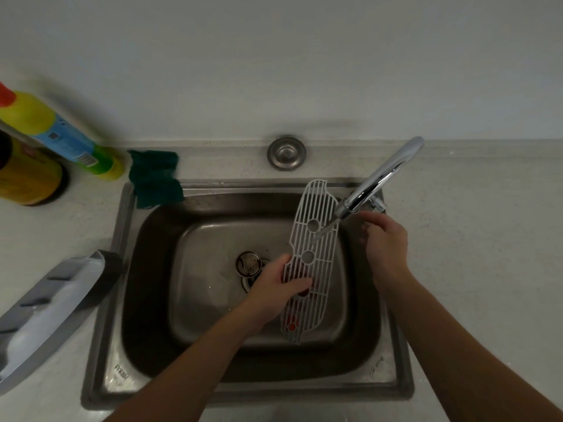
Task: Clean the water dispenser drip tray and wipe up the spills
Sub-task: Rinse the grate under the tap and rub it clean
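Pale speckled table (487,239) runs along a plain light wall, and set into it I see a stainless steel sink (100,345) with a round strainer drain (249,263) in its basin. Over the basin I hold the white slotted plastic drip tray grille (316,239) lengthwise, far end up near the chrome tap spout (380,178), whose thin stream of water (324,231) falls onto the grille's upper part. My left hand (275,287) is closed on the grille's left edge about halfway down, thumb across the slats. My right hand (385,248) is just right of the grille under the spout, fingers loosely curled; I cannot tell whether it grips anything. Something small and red-orange shows through the grille's near end.

On the sink's far left corner hangs a dark green cloth (155,178). Left of it on the table stand a yellow-and-blue bottle with a red cap (58,132) and a dark jar with a yellow label (27,175). At near left lies the grey and white drip tray base (45,315). A round metal cap (286,152) sits behind the sink.
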